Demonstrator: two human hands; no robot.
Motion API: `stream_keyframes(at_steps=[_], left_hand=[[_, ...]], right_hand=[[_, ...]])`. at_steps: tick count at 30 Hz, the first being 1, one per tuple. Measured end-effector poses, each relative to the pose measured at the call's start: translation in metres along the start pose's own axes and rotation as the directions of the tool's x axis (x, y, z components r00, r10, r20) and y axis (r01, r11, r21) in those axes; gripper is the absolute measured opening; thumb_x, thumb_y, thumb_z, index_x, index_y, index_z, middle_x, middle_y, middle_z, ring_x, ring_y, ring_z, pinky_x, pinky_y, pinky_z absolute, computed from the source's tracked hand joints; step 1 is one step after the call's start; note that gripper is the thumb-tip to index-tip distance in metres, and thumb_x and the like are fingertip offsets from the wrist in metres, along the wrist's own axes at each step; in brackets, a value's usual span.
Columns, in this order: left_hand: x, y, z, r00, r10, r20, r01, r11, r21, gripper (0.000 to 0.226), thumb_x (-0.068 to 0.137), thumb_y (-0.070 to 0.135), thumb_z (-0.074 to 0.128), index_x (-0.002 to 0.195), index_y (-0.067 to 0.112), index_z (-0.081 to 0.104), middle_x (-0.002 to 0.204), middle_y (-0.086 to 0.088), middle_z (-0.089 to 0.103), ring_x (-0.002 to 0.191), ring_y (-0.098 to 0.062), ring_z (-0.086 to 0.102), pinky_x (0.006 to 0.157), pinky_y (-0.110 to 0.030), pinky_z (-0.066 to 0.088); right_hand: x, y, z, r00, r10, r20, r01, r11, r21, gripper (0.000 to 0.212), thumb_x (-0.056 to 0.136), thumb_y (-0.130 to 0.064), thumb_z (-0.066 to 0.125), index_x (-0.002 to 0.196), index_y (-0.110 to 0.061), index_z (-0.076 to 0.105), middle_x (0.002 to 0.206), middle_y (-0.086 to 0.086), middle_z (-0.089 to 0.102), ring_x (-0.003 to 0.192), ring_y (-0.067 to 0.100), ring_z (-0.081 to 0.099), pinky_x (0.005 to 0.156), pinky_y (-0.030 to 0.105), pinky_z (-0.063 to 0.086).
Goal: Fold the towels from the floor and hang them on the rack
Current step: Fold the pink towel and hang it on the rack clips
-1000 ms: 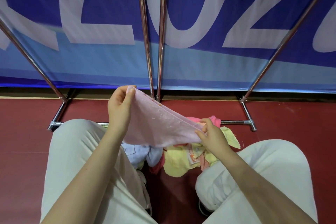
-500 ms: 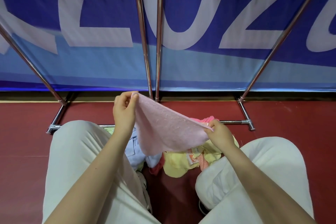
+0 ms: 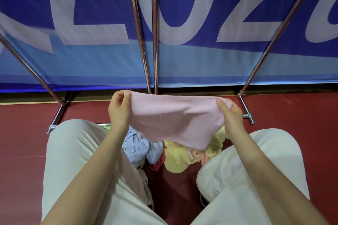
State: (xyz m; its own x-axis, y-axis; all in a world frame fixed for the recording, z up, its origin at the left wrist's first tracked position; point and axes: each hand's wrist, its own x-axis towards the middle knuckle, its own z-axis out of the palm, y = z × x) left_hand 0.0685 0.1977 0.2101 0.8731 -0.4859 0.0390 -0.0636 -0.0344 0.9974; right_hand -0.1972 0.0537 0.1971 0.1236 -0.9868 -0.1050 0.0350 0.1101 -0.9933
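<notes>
Pink towel (image 3: 175, 120) stretched above floor pile (image 3: 175, 153), in front of rack (image 3: 153, 42). Left hand (image 3: 118, 111), right hand (image 3: 231, 115): each grip pinching top corner. Soft, light, limp, sags mid-span. Hold corners, keep edge taut.

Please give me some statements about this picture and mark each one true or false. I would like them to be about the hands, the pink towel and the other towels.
1. Both hands hold the pink towel. True: the left hand and the right hand each pinch an upper corner.
2. The pink towel hangs on the rack. False: it is held in the air in front of the rack.
3. A blue towel and a yellow towel lie on the floor. True.
4. The pile lies to the right of both knees. False: it lies between them.
</notes>
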Motion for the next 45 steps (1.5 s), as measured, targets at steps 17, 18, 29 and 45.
stream_keyframes(at_steps=[17, 18, 29, 45], left_hand=[[-0.001, -0.004, 0.004, 0.993, -0.115, 0.014, 0.113, 0.991, 0.075, 0.019, 0.099, 0.028, 0.05, 0.096, 0.011, 0.057, 0.082, 0.007, 0.052, 0.073, -0.005, 0.044, 0.068, -0.021, 0.037], [-0.001, -0.004, 0.003, 0.993, -0.118, -0.002, 0.118, 0.99, 0.078, 0.019, 0.099, 0.029, 0.05, 0.095, 0.012, 0.057, 0.082, 0.007, 0.052, 0.073, -0.006, 0.044, 0.068, -0.023, 0.037], [0.004, -0.007, 0.008, 0.985, -0.166, -0.057, 0.172, 0.976, 0.131, 0.021, 0.098, 0.029, 0.05, 0.082, 0.018, 0.057, 0.078, 0.008, 0.054, 0.076, -0.012, 0.048, 0.074, -0.03, 0.04], [-0.038, 0.013, 0.073, 0.943, -0.262, 0.205, 0.26, 0.965, 0.036, 0.019, 0.096, 0.022, 0.053, 0.08, 0.011, 0.055, 0.074, -0.003, 0.049, 0.07, -0.014, 0.042, 0.066, -0.029, 0.036]], right_hand=[[0.001, -0.001, -0.002, 0.998, -0.069, -0.011, 0.066, 0.981, -0.185, 0.014, 0.096, -0.018, 0.052, 0.095, -0.016, 0.066, 0.083, -0.012, 0.063, 0.077, 0.0, 0.056, 0.069, 0.013, 0.044], [0.001, 0.002, -0.002, 0.997, -0.071, 0.004, 0.07, 0.973, -0.218, 0.015, 0.097, -0.018, 0.051, 0.096, -0.014, 0.066, 0.083, -0.01, 0.064, 0.079, 0.003, 0.056, 0.07, 0.016, 0.044], [0.006, 0.015, 0.007, 0.998, 0.032, -0.045, -0.043, 0.96, -0.277, 0.026, 0.093, -0.019, 0.057, 0.085, 0.005, 0.063, 0.077, 0.017, 0.059, 0.073, 0.026, 0.05, 0.068, 0.033, 0.042], [-0.017, 0.007, 0.07, 0.999, 0.028, 0.044, -0.024, 0.996, -0.088, 0.025, 0.093, -0.009, 0.053, 0.114, -0.013, 0.065, 0.105, -0.006, 0.064, 0.095, 0.006, 0.058, 0.07, 0.004, 0.042]])
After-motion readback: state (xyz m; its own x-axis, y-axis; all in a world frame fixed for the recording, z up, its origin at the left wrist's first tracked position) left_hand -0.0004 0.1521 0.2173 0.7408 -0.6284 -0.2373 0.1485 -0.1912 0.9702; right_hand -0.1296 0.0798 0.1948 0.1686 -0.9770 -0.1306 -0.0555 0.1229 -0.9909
